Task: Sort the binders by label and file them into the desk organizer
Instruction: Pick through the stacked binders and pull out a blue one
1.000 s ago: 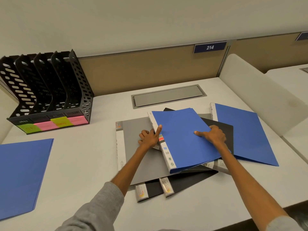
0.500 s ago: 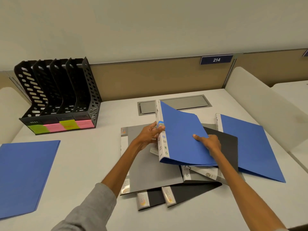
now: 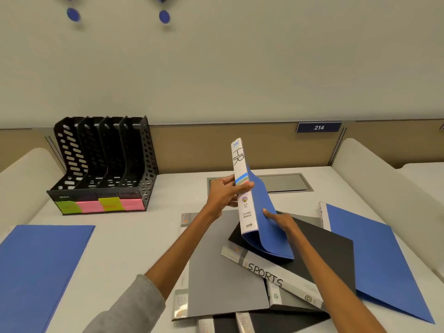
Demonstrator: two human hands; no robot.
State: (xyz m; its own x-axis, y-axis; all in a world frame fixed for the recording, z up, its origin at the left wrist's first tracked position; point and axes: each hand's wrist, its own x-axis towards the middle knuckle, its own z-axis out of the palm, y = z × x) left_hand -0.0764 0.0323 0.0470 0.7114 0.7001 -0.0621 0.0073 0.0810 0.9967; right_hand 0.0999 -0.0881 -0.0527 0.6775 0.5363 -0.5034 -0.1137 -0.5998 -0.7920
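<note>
HR binder [image 3: 247, 215] upright, spine facing camera, held over the pile [image 3: 223, 280] mid-desk [image 3: 134, 243]. Left hand [image 3: 223, 195] wrapped round spine; right hand [image 3: 282, 221] pinching lower blue cover. SPORTS binder [image 3: 271, 276] just below. Organizer [image 3: 103, 164] back-left, well apart.

1. blue binder [image 3: 266, 212]: matt, flexible plastic cover; white glossy spine.
2. desk organizer [image 3: 134, 150], desk's far left corner: black perforated plastic, slight sheen.
3. sticky notes [image 3: 90, 205] on its front: matt paper.
4. desk [image 3: 134, 248]: smooth matt white top.
5. hatch [image 3: 283, 182], far edge: dull grey metal.
6. sleeve [image 3: 129, 308]: grey knit cloth.
</note>
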